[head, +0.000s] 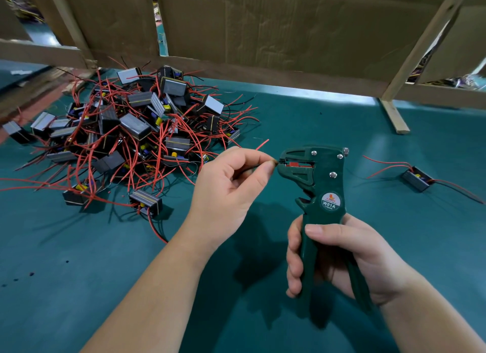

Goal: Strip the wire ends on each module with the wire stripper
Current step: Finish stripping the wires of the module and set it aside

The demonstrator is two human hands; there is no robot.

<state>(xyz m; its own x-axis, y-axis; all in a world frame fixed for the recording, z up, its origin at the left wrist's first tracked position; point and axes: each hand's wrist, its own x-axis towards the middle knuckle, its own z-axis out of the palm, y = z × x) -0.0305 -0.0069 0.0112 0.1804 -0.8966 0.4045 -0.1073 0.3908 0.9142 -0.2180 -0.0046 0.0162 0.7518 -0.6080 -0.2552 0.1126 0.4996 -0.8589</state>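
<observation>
Teal matting covers the surface (289,121), closed at the far side by cardboard panels (263,32) on wooden battens. Your left hand (231,184) pinches a thin wire end (276,162) between thumb and forefinger, lying left to right with its tip at the left-facing mouth of the wire stripper (315,174). Your right hand (342,258) grips the handles, head up and away from you. The handles stand apart, so the squeeze looks not yet made. A tangled pile of modules (131,132) waits far left, and a lone module (418,180) lies right.
</observation>
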